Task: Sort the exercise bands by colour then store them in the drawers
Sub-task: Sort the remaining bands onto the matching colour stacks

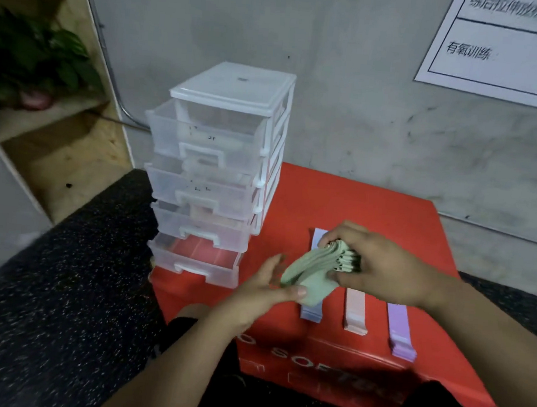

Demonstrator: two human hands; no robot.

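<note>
Drawer unit stands at the left side of the red box, near its edge; all four drawers are pulled partway out, and the bottom drawer looks empty. Risk 1: with every drawer forward, the light plastic tower is probably front-heavy, so a push while loading could tip it or slide it off the box. Left hand lies palm up with fingers loosely spread, its thumb pinching the lower end of the green bands. Right hand grips the bundle's folded upper end, fingers curled round it. The bundle is in the air between the hands, above the box and directly over the blue stack. Risk 2: several layers show at the fold, and if either pinch loosens, the bands could fan apart and land on the blue stack, undoing the sort. Risk 3: the bundle sags and looks bulky, so it may catch on a drawer rim unless folded tighter. Pink stack and purple stack lie further right, apart from each other; a sweeping right forearm could scatter them.
</note>
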